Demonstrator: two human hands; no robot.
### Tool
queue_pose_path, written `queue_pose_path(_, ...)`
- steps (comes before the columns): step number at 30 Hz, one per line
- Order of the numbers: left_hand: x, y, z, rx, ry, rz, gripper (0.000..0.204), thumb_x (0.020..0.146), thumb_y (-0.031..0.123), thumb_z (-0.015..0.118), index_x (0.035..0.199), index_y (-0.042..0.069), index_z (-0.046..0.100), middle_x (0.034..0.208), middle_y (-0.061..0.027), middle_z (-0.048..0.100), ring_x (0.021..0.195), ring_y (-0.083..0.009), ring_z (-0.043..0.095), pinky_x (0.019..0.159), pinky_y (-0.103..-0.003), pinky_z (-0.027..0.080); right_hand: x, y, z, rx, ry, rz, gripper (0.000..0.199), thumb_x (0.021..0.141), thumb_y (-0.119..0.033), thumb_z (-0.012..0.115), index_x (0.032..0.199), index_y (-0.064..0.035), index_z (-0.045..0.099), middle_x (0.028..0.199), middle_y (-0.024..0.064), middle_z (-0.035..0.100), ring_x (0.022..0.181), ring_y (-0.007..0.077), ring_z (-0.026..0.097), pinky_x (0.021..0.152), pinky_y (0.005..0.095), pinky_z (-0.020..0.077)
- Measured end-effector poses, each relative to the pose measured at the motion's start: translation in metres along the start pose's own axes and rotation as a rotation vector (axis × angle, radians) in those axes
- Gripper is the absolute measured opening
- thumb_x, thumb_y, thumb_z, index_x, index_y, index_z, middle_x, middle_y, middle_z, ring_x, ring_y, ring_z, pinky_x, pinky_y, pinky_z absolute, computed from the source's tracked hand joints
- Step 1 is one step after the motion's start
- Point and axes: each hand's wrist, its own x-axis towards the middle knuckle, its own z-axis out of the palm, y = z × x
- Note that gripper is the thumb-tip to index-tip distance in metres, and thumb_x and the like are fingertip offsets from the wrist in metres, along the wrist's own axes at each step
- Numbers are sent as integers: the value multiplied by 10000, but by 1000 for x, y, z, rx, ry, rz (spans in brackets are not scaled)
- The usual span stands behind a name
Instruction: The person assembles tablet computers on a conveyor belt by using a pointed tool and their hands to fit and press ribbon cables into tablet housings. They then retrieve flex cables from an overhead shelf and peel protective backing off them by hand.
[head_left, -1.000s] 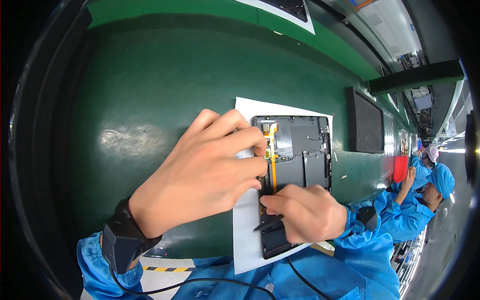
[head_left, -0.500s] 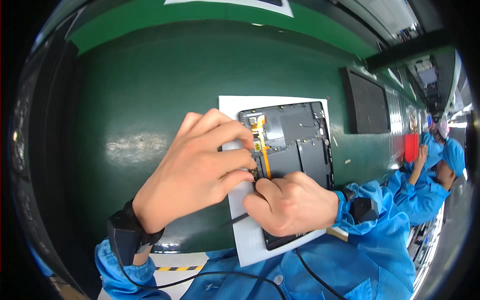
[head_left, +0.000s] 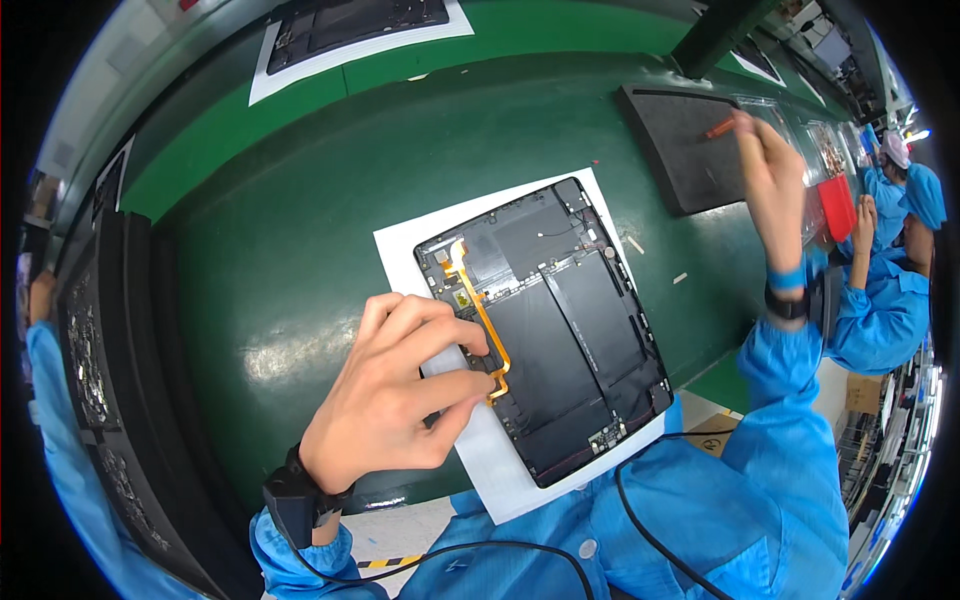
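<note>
An opened tablet housing (head_left: 560, 330) lies with its dark inside up on a white sheet (head_left: 400, 250), turned at a slant. An orange flex cable (head_left: 488, 325) runs down its left side. Over that left edge is my left hand (head_left: 395, 390), fingers bent, with thumb and index fingertip closed at the cable's lower end. My right hand (head_left: 775, 185) is raised at the right, away from the tablet and slightly blurred. Between its fingertips is a small reddish-brown strip (head_left: 720, 127), whose kind I cannot make out, above a black foam tray.
The black foam tray (head_left: 690, 175) sits at the right on the green bench (head_left: 300, 230), near a red bin (head_left: 837, 205). Small pale scraps (head_left: 636, 244) lie beside the sheet. Another opened tablet (head_left: 350, 25) is at the far side. Co-workers (head_left: 890, 290) in blue are at right.
My right hand has left the tablet and risen to the far right, now with a reddish strip showing. The view has swung, and the tablet appears more slanted. My left hand stays at its edge.
</note>
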Motion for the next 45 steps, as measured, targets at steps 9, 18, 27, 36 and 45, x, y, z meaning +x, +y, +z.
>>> queue_pose_path(9, -17, -8, -4, -16, -29, 20, 385, 618, 53, 749, 977, 194, 747, 1135, 0, 641, 1058, -249, 591, 901, -451, 392, -154, -143, 20, 958, -583, 630, 552, 1102, -326, 429, 907, 114, 701, 870, 211, 713, 752, 233, 703, 688, 316, 541)
queue_pose_path(18, -15, -1, 19, -47, 172, 102, 106, 601, 150, 762, 699, 122, 733, 921, 1, 581, 1033, -235, 491, 933, -417, 349, -162, -131, 24, 879, -529, 514, 129, 927, 83, 669, 1031, 106, 597, 978, 248, 702, 829, 264, 716, 761, 314, 629)
queue_pose_path(27, -29, -17, -1, -64, 92, 51, 232, 656, 88, 770, 875, 137, 713, 1089, 7, 650, 1109, -240, 586, 923, -435, 410, -168, -159, 39, 864, -510, 553, 200, 882, 90, 692, 928, -15, 528, 768, 107, 664, 667, 160, 695, 648, 279, 611)
queue_pose_path(36, -7, -11, 0, -20, 34, -31, 237, 603, 60, 853, 821, 93, 766, 984, 8, 738, 969, -234, 630, 870, -408, 440, -170, -144, 37, 987, -458, 545, 165, 884, 112, 710, 936, 50, 566, 821, 164, 709, 746, 202, 750, 682, 296, 645)
queue_pose_path(45, -8, -8, 3, 4, 43, -66, 237, 580, 34, 835, 794, 93, 752, 973, 21, 732, 954, -224, 629, 846, -395, 432, -180, -156, 40, 954, -520, 546, 179, 868, 119, 730, 921, 51, 573, 847, 159, 713, 772, 181, 743, 689, 266, 625)
